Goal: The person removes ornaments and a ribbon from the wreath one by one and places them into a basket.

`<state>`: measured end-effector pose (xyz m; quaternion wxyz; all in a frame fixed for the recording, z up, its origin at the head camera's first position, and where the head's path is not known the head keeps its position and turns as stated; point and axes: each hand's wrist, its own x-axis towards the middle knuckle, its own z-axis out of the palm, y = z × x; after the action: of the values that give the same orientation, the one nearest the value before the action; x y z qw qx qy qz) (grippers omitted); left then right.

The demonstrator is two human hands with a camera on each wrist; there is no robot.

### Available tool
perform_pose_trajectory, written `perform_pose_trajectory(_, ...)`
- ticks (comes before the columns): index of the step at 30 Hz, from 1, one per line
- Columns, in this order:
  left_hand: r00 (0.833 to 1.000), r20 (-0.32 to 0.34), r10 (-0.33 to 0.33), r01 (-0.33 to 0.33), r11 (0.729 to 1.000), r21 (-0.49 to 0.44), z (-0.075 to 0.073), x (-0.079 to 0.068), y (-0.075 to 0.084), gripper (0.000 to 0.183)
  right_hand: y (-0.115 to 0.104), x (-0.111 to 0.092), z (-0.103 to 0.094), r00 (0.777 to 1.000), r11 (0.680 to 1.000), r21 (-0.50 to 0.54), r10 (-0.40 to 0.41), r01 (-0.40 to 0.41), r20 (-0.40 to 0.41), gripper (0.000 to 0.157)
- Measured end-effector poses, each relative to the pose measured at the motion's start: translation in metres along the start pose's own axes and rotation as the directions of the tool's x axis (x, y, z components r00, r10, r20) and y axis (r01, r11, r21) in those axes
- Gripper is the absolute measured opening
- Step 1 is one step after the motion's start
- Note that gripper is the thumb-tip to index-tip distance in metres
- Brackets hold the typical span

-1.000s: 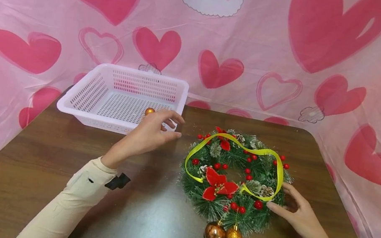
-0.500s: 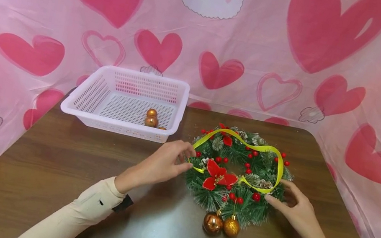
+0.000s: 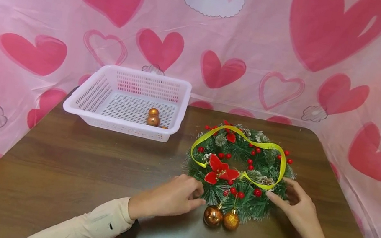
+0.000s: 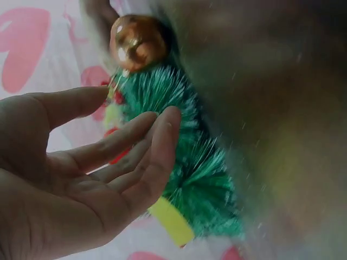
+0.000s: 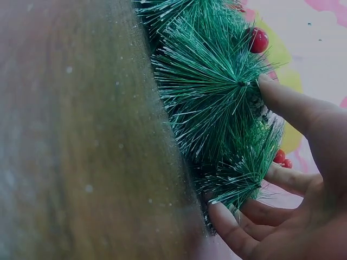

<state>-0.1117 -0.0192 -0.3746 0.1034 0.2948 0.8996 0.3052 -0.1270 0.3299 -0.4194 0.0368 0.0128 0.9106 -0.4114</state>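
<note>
From our empty, half-curled left grip [image 3: 172,196], two baubles [image 3: 213,216] lie toward the bench's right edge [image 3: 342,222]; our right grip [image 3: 301,211] pinches the wreath [image 3: 255,206].

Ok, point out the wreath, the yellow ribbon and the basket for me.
Wreath [image 3: 251,205], head view: on needles at its near side.
Yellow ribbon [image 3: 266,145], head view: on its far stretch.
Basket [image 3: 121,122], head view: on its near rim.

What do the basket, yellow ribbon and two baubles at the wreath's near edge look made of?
Basket: probably molded plastic, smooth, with regular slots.
Yellow ribbon: likely fabric, a thin flat band.
Copper bauble: glossy, with bright reflections; perhaps plastic or glass.
Gold bauble: glittery, grainy finish, core material unclear.
</note>
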Motion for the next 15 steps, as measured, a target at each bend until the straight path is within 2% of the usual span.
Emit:
perform_pose_trajectory(4,0.998,0.057,0.023,-0.021,1.0,-0.019,0.007,0.001,-0.002,0.028,0.0,0.0,0.0,1.0,1.0,0.014,0.005,-0.005,0.01,0.08)
perform_pose_trajectory(9,0.988,0.124,0.087,-0.08,0.995,-0.061,0.011,0.007,-0.005,0.036,0.002,0.0,-0.001,1.0,0.999,0.052,-0.004,0.004,0.014,0.079)
perform_pose_trajectory(15,0.985,0.161,0.06,-0.05,0.997,-0.064,0.016,0.013,-0.004,0.036,0.002,0.001,0.0,1.0,0.998,0.067,-0.008,0.008,0.003,0.078)
